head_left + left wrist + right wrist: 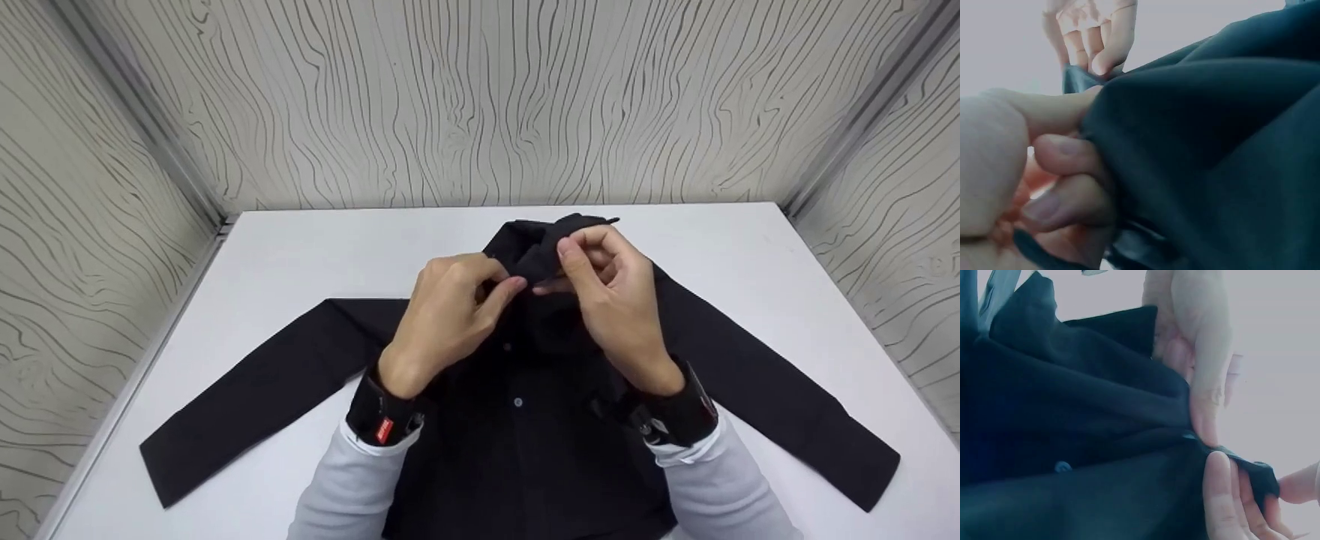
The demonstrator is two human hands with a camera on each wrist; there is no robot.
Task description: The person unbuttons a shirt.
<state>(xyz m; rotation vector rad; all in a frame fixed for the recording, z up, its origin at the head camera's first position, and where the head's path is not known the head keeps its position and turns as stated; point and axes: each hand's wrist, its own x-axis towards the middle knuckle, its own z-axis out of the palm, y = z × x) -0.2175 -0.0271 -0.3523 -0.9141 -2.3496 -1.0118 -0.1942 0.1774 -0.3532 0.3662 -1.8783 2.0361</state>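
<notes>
A black long-sleeved button-up shirt [465, 465] lies front up, with its collar [534, 262] raised and bunched between the two hands. My left hand [450, 315] pinches the collar edge between thumb and fingers. On the other side, my right hand [619, 300] grips the collar fabric, thumb on top and fingers partly hidden behind. A small pale button [518, 403] shows on the front placket below them. The right wrist view has the cloth stretched between the left thumb [1207, 399] and the right fingers [1221, 495], close together.
The shirt rests on a white table [337, 251], its left-side sleeve [255, 397] and right-side sleeve [780, 397] spread outward. Wood-grain patterned panels [465, 105] stand behind and at both sides. Black bands [382, 412] circle both wrists.
</notes>
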